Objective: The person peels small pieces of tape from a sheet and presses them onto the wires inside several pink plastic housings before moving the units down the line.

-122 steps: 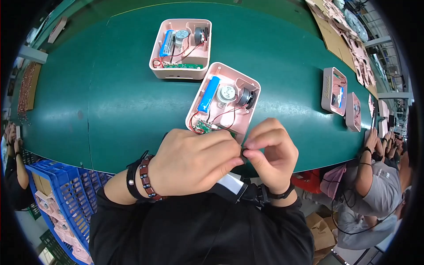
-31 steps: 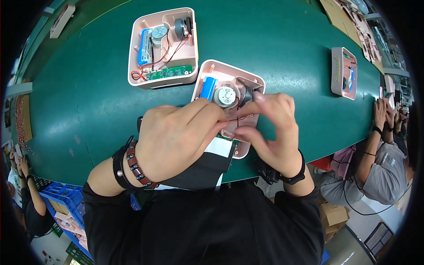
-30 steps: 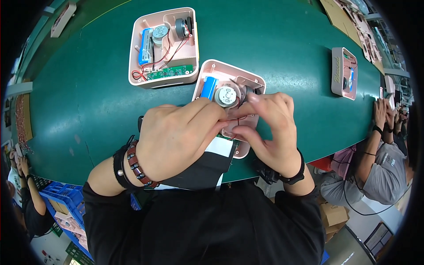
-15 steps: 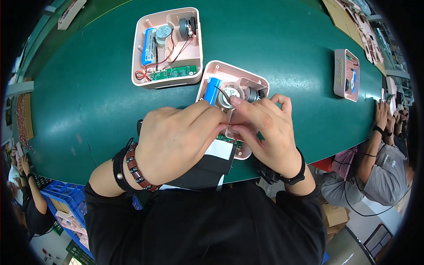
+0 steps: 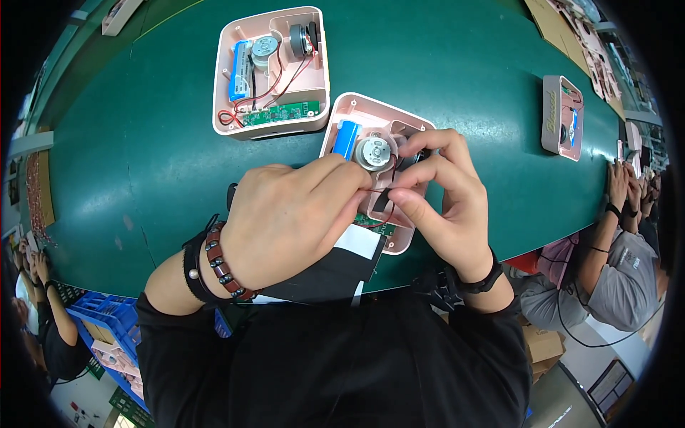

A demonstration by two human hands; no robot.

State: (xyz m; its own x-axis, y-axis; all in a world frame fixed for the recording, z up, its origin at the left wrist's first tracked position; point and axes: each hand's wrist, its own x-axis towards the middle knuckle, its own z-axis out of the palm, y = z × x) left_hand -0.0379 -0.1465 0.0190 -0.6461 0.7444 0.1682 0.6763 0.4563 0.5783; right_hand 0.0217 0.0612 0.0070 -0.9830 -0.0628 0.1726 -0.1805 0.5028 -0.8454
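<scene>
A pale pink open casing point(image 5: 367, 103) lies tilted under my hands. Inside it are a blue battery point(image 5: 347, 138), a round silver motor point(image 5: 374, 152) and a green circuit board point(image 5: 385, 229), partly covered. My left hand point(image 5: 292, 207) is closed, its thumb and forefinger pinching a thin red wire over the casing. My right hand point(image 5: 453, 196) has thumb and forefinger together at a short black strip point(image 5: 383, 200) beside that wire; its other fingers are curled above the casing's right side. A round speaker there is mostly hidden behind these fingers.
A second pink casing point(image 5: 325, 78) with similar parts stands at the far left. Another casing point(image 5: 551, 118) stands at the right on the green table point(image 5: 457, 78). Black sheet material point(image 5: 321, 278) lies by the near edge. Blue crates point(image 5: 107, 314) and co-workers are at the sides.
The black strip has come down from above the motor to beside the wire. My right hand has shifted slightly right, its fingers spreading more. My left hand still pinches the wire.
</scene>
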